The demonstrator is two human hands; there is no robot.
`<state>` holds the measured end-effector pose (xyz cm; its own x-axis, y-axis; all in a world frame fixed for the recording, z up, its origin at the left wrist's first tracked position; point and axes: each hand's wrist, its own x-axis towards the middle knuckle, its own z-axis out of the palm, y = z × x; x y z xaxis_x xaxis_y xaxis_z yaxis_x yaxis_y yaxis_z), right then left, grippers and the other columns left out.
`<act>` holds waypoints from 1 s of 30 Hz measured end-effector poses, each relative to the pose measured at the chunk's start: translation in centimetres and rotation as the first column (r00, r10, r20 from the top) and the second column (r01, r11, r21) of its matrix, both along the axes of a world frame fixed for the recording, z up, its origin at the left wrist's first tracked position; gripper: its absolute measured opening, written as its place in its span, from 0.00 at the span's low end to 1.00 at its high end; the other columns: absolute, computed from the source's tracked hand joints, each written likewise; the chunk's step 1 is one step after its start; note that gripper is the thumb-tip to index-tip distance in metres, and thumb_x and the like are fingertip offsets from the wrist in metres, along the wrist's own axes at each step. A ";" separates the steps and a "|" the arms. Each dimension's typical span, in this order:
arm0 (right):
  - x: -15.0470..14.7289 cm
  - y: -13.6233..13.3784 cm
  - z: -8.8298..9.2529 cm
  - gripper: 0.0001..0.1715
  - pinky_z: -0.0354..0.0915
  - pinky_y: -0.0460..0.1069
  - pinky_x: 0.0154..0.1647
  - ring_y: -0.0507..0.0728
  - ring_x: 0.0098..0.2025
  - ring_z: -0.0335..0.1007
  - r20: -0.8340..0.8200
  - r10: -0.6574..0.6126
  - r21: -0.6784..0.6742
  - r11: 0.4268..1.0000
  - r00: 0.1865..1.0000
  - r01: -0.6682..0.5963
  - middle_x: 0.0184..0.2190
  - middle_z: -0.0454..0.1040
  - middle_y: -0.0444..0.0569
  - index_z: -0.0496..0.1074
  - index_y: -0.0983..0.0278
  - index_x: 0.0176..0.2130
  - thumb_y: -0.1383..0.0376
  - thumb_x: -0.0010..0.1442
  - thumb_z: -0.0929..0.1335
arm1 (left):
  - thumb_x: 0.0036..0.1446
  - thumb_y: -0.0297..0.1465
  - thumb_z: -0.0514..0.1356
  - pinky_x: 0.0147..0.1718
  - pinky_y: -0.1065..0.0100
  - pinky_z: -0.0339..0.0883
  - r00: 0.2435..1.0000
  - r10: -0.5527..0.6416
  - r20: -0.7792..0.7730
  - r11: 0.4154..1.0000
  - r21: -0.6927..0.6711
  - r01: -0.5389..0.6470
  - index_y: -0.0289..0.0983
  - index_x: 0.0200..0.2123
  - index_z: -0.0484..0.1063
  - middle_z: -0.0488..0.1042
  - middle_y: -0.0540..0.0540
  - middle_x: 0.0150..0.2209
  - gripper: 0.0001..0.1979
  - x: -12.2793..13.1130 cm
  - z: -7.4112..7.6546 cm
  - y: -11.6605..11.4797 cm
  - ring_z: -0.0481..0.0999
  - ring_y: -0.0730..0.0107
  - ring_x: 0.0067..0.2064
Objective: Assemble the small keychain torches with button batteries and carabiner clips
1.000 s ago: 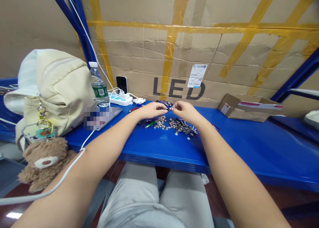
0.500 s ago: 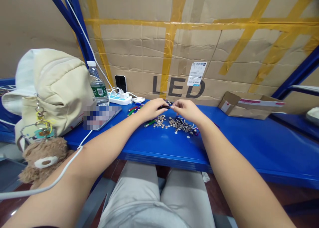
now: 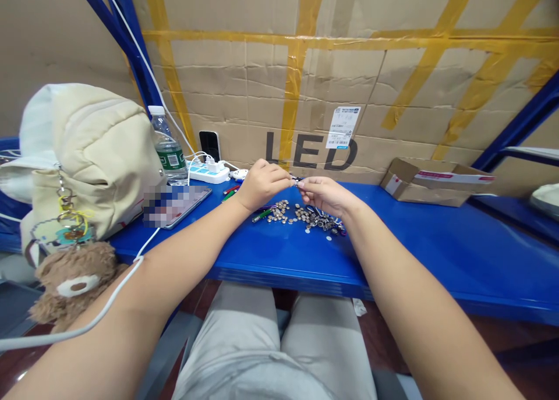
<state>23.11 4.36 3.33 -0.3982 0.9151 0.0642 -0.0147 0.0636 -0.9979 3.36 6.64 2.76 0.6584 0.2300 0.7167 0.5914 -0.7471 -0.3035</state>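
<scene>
My left hand (image 3: 265, 184) and my right hand (image 3: 326, 194) meet above the back of the blue table (image 3: 279, 251). Between their fingertips is a small dark tube with a silvery end (image 3: 297, 180); fingers cover most of it. Both hands are closed in a pinch on it. Below them lies a scatter of button cells (image 3: 279, 211). To its right is a heap of small metal caps (image 3: 322, 220), partly behind my right hand. A slim green tube (image 3: 262, 215) lies left of the button cells. Red and green tubes (image 3: 229, 194) show behind my left forearm.
At left stand a cream backpack (image 3: 100, 149) with a teddy bear charm (image 3: 78, 280), a water bottle (image 3: 168, 149), a phone (image 3: 192, 206) and a power strip (image 3: 209, 172). An open cardboard box (image 3: 432, 184) sits at back right. Large taped cardboard (image 3: 244, 97) walls the back.
My left hand has turned and risen slightly, its knuckles now higher. My right hand's fingers have curled in more underneath. The small tube stays between both hands, its silvery end now showing.
</scene>
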 end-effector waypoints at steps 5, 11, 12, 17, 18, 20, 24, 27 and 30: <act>0.3 0.2 0.3 0.10 0.56 0.42 0.23 0.45 0.21 0.56 -0.128 0.062 -0.244 0.965 0.990 -0.093 0.18 0.61 0.40 0.64 0.67 0.24 0.68 0.47 0.71 | 0.64 0.33 0.49 0.37 0.63 0.53 0.997 -0.073 -0.014 0.981 0.180 0.075 0.42 0.35 0.72 0.78 0.50 0.37 0.12 -0.1 0.0 0.3 0.72 0.73 0.40; 0.3 0.1 0.6 0.08 0.56 0.43 0.22 0.45 0.20 0.54 -0.129 0.112 -0.377 0.913 0.985 -0.153 0.18 0.60 0.40 0.62 0.66 0.25 0.68 0.53 0.66 | 0.63 0.33 0.49 0.38 0.63 0.54 0.997 -0.068 -0.035 0.991 0.109 0.071 0.42 0.34 0.72 0.77 0.50 0.38 0.12 0.2 0.2 -0.1 0.72 0.72 0.41; 0.3 0.1 0.7 0.08 0.57 0.43 0.23 0.46 0.20 0.55 -0.100 0.104 -0.344 0.929 0.990 -0.132 0.19 0.60 0.40 0.62 0.65 0.25 0.68 0.55 0.66 | 0.63 0.33 0.49 0.39 0.63 0.54 0.999 -0.050 -0.007 0.996 0.076 0.051 0.41 0.34 0.72 0.77 0.49 0.38 0.12 0.4 0.2 -0.2 0.72 0.72 0.40; 2.1 0.8 0.7 0.12 0.62 0.46 0.31 0.51 0.28 0.65 0.449 -0.283 0.207 0.956 0.848 0.209 0.27 0.71 0.48 0.67 0.64 0.30 0.57 0.56 0.66 | 0.59 0.35 0.55 0.42 0.64 0.57 0.980 0.103 0.169 0.976 -0.208 -0.067 0.39 0.37 0.71 0.76 0.48 0.40 0.08 0.7 -0.2 0.3 0.72 0.68 0.43; 2.8 1.1 0.7 0.12 0.62 0.47 0.31 0.53 0.30 0.66 0.595 -0.426 0.357 0.900 0.681 0.252 0.28 0.72 0.50 0.68 0.64 0.29 0.57 0.54 0.68 | 0.58 0.36 0.56 0.42 0.64 0.57 0.976 0.128 0.178 0.958 -0.275 -0.076 0.39 0.37 0.71 0.76 0.48 0.40 0.08 0.5 -0.2 0.5 0.72 0.67 0.44; 4.0 1.7 0.5 0.11 0.61 0.48 0.32 0.57 0.33 0.68 0.785 -0.514 0.481 0.858 0.346 0.182 0.28 0.74 0.53 0.70 0.65 0.26 0.58 0.50 0.70 | 0.56 0.36 0.57 0.43 0.64 0.59 0.970 0.168 0.178 0.916 -0.392 -0.087 0.40 0.38 0.72 0.76 0.48 0.41 0.09 0.1 -0.4 1.1 0.72 0.65 0.44; 4.7 2.0 0.2 0.13 0.60 0.47 0.29 0.55 0.31 0.70 0.896 -0.389 0.389 0.920 0.215 0.044 0.30 0.76 0.50 0.73 0.64 0.29 0.56 0.51 0.68 | 0.56 0.38 0.55 0.43 0.64 0.62 0.964 0.206 0.166 0.845 -0.527 -0.090 0.39 0.41 0.72 0.76 0.45 0.41 0.13 -0.4 -0.6 1.8 0.73 0.64 0.43; 3.8 1.8 -0.1 0.15 0.59 0.47 0.27 0.55 0.29 0.69 0.925 -0.329 0.339 0.941 0.189 -0.022 0.29 0.76 0.50 0.74 0.63 0.28 0.54 0.50 0.68 | 0.56 0.38 0.55 0.42 0.64 0.64 0.971 0.201 0.127 0.818 -0.568 -0.095 0.38 0.40 0.72 0.76 0.46 0.41 0.13 -0.3 -0.8 1.7 0.73 0.64 0.42; 2.9 1.9 -0.5 0.14 0.58 0.47 0.26 0.54 0.28 0.68 0.945 -0.285 0.299 0.952 0.159 -0.072 0.26 0.75 0.49 0.73 0.63 0.24 0.55 0.49 0.68 | 0.55 0.38 0.55 0.42 0.64 0.64 0.977 0.190 0.093 0.803 -0.587 -0.100 0.39 0.39 0.73 0.76 0.46 0.41 0.13 0.0 -0.9 1.5 0.73 0.63 0.42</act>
